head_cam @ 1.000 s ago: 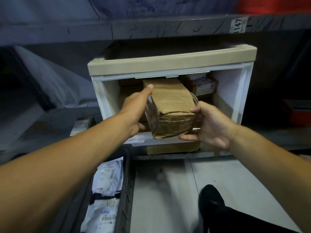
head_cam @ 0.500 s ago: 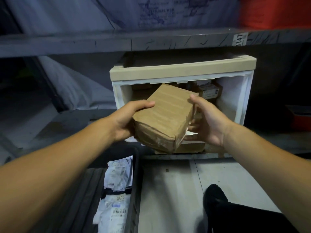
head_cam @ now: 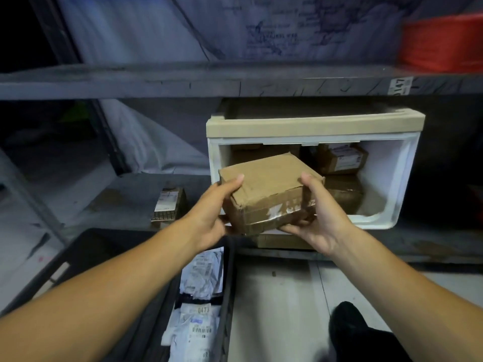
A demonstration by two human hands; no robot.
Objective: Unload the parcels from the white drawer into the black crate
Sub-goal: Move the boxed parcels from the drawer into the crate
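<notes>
A brown cardboard parcel (head_cam: 266, 189) is held in the air just in front of the white drawer (head_cam: 389, 205). My left hand (head_cam: 211, 212) grips its left end, thumb on top. My right hand (head_cam: 321, 218) grips its right end, fingers curled under it. Inside the drawer lie more brown parcels (head_cam: 342, 159), one with a white label. The black crate (head_cam: 230, 283) stands on the floor below left, partly hidden by my left forearm, and holds white mailer bags (head_cam: 201, 304).
The drawer sits on a low grey shelf (head_cam: 125, 199), under another shelf board (head_cam: 183, 79). A small labelled box (head_cam: 168, 203) stands on the low shelf left of the drawer. A black shoe (head_cam: 350, 330) is on the pale floor at bottom right. A red bin (head_cam: 441, 40) is top right.
The parcel has come out of the drawer and turned flatter, held lower and nearer to me. My view has shifted so the drawer sits further right.
</notes>
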